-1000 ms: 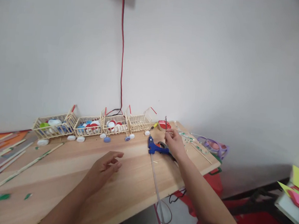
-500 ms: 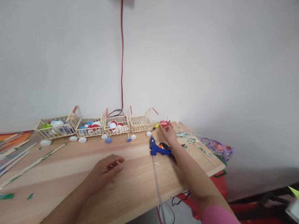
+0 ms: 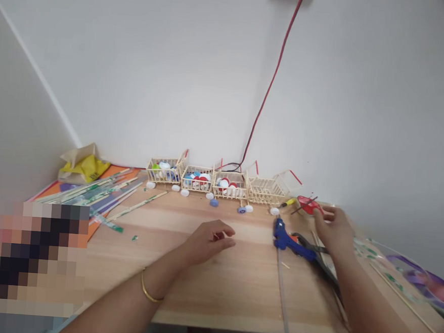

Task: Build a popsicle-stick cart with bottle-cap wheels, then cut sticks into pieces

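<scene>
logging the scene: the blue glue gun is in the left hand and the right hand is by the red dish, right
Not quite: the head view shows the blue glue gun lying on the table, with the left hand empty beside it. The right hand is by the red dish.

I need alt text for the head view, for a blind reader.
The right hand lies beside a red dish on a wooden table, next to a blue glue gun; the left hand rests loosely curled. Stick carts line the wall.
</scene>
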Motion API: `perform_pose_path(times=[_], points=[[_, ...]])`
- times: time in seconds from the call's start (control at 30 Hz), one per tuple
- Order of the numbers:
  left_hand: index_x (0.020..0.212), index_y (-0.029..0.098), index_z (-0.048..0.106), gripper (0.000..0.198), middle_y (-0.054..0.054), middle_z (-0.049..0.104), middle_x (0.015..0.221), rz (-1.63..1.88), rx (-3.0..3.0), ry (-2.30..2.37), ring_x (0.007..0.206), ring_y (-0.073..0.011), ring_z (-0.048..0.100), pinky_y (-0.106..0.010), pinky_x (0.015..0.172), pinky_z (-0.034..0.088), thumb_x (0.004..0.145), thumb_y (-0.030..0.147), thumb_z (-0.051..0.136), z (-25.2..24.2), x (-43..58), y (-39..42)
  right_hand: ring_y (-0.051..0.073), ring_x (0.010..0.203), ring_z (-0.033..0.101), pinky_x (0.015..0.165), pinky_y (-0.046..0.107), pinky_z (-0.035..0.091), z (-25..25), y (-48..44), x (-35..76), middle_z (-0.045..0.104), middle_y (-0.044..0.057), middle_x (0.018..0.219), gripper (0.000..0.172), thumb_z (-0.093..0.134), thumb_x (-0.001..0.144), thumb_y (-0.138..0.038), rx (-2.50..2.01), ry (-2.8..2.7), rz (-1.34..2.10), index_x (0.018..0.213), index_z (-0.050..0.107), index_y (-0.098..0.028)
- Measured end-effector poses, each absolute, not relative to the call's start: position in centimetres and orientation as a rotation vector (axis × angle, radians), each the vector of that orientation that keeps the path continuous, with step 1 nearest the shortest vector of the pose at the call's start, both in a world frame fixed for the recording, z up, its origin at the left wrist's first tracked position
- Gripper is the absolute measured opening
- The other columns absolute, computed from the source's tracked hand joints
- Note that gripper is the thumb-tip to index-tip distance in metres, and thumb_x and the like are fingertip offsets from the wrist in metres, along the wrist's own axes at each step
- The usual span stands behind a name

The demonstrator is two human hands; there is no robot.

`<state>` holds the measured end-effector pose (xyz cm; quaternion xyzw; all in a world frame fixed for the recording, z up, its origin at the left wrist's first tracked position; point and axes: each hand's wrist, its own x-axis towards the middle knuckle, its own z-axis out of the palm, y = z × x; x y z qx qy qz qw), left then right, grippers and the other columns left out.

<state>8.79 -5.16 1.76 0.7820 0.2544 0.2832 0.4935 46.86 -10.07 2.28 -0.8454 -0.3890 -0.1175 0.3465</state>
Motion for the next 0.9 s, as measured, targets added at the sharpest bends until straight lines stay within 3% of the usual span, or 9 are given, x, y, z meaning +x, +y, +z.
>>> perform_pose_path(times=[0.17, 0.33, 0.5, 0.63, 0.8, 0.9], points=[[0.097, 0.017, 0.068, 0.025, -0.007, 0.069, 0.093, 0.828, 1.956, 0.689, 0.079, -0.0156, 0.061, -0.027, 0.072, 0.048, 0.085, 0.037, 0.059, 3.2, 8.0, -4.5, 0.02, 0.061, 0.062, 0.059, 0.032, 0.047, 4.1, -12.3, 42.2, 0.068, 0.008, 0.082, 0.042, 0.053, 0.078, -0.053, -2.085, -1.131, -0.163, 0.102, 0.06, -0.02], [0.098, 0.019, 0.069, 0.026, -0.006, 0.071, 0.092, 0.911, 2.054, 0.839, 0.078, -0.0168, 0.063, -0.027, 0.071, 0.049, 0.085, 0.037, 0.056, 6.4, 5.3, -2.9, 0.018, 0.058, 0.059, 0.059, 0.032, 0.048, 3.8, -13.6, 37.8, 0.066, 0.006, 0.08, 0.031, 0.052, 0.081, -0.044, -1.951, -1.488, 0.008, 0.098, 0.06, -0.019], [0.1, 0.02, 0.07, 0.039, -0.008, 0.073, 0.098, 0.802, 2.286, 1.092, 0.087, -0.0231, 0.065, -0.031, 0.074, 0.05, 0.082, 0.05, 0.053, 7.2, -0.9, 0.0, 0.02, 0.077, 0.063, 0.073, 0.035, 0.051, 2.6, -15.5, 34.7, 0.064, 0.01, 0.097, 0.026, 0.051, 0.088, -0.033, -1.825, -1.878, 0.104, 0.108, 0.06, -0.018], [0.093, 0.022, 0.073, 0.046, -0.009, 0.074, 0.094, 0.637, 2.382, 1.304, 0.08, -0.026, 0.066, -0.031, 0.067, 0.05, 0.074, 0.06, 0.053, 6.1, -6.2, 1.6, 0.02, 0.089, 0.063, 0.082, 0.036, 0.051, 1.7, -16.9, 34.0, 0.06, 0.013, 0.114, 0.031, 0.053, 0.089, -0.027, -1.817, -1.982, 0.129, 0.118, 0.059, -0.018], [0.099, 0.025, 0.074, 0.047, -0.01, 0.074, 0.104, 0.514, 2.374, 1.328, 0.088, -0.0307, 0.068, -0.033, 0.067, 0.053, 0.07, 0.058, 0.059, 4.7, -8.7, 1.4, 0.02, 0.09, 0.062, 0.081, 0.034, 0.05, 0.7, -17.1, 36.1, 0.063, 0.011, 0.105, 0.026, 0.055, 0.087, -0.03, -1.832, -1.907, 0.103, 0.11, 0.062, -0.018], [0.099, 0.026, 0.073, 0.047, -0.01, 0.073, 0.105, 0.548, 2.36, 1.306, 0.089, -0.0292, 0.069, -0.031, 0.069, 0.054, 0.068, 0.059, 0.061, 3.8, -7.3, 0.9, 0.02, 0.083, 0.062, 0.076, 0.031, 0.049, 1.1, -16.4, 39.2, 0.066, 0.008, 0.094, 0.024, 0.05, 0.089, -0.03, -2.113, -1.598, -0.085, 0.104, 0.064, -0.017]])
